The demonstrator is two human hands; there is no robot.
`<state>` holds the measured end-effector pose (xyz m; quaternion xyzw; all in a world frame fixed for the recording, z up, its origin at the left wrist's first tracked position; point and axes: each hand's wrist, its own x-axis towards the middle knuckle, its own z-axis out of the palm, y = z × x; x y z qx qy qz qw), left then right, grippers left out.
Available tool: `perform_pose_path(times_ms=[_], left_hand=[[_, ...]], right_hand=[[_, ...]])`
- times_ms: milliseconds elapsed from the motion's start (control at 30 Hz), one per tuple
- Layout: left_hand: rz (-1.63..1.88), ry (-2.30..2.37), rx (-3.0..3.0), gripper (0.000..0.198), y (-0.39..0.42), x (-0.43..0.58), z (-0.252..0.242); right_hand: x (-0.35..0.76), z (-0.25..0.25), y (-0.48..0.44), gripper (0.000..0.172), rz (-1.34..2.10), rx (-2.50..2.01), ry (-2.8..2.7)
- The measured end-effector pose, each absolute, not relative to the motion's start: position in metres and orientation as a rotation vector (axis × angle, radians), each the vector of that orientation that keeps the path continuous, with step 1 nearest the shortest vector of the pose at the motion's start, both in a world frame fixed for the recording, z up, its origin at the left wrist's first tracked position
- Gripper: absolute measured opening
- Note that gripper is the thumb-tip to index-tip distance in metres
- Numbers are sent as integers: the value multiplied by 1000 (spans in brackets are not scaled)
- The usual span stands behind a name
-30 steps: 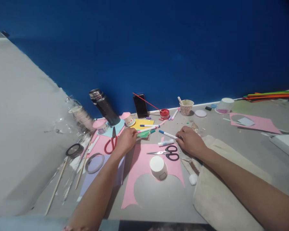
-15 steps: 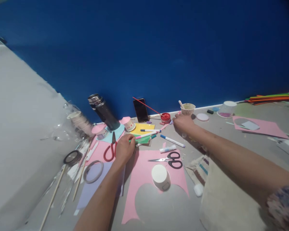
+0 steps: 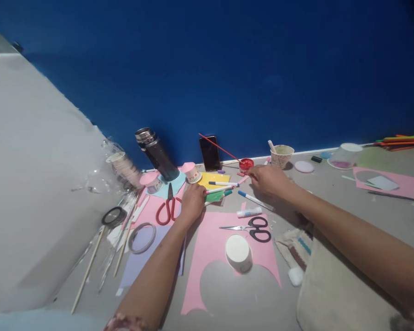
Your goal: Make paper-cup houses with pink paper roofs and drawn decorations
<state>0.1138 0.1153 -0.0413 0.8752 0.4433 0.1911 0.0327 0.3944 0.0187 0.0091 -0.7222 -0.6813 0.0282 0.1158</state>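
Observation:
My left hand (image 3: 192, 202) lies with its fingers curled on the edge of a green paper (image 3: 214, 196), beside red scissors (image 3: 168, 209) and a few markers (image 3: 223, 184). My right hand (image 3: 268, 179) reaches far forward. Its fingertips are pinched together just below a red paint pot (image 3: 245, 164) with a red brush in it; what they pinch is too small to name. A blue-capped marker (image 3: 255, 201), a glue stick (image 3: 249, 212), black scissors (image 3: 259, 229) and an upturned white cup (image 3: 238, 252) lie on a cut pink sheet (image 3: 214, 239) between my arms.
A dark flask (image 3: 157, 154), a phone (image 3: 210, 153) and a paper cup (image 3: 281, 155) stand along the blue wall. Tape rolls (image 3: 142, 237) and wooden sticks (image 3: 88, 271) lie at left. A beige cloth bag (image 3: 331, 289) is under my right arm. Coloured sticks (image 3: 400, 140) and pink paper (image 3: 410, 188) are far right.
My right hand left the blue-capped marker, reached forward to the red paint pot and stays there. My left hand has kept to the green paper. The view shifted slightly.

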Motion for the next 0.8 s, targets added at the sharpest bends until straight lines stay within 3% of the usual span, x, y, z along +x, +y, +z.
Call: perform_pose_path(times_ms=[233,333,400,567,800], left_hand=[[834,1334,2572,19,79,109,-4],[781,995,2429,17,49,114,12],[645,836,2369,17,33,119,18],[502,708,2394,37,17,132,23],[540,1032,2409,38,36,97,34]], right_hand=[[357,23,-12,31,413,-1843,-1712],[343,19,-37,53,944,-1354,-1269],[335,15,-53,45,1112,-1202,-1044],[321,2,-73,38,1163,-1083,-871],[363,9,-66,36,978,-935,-616]])
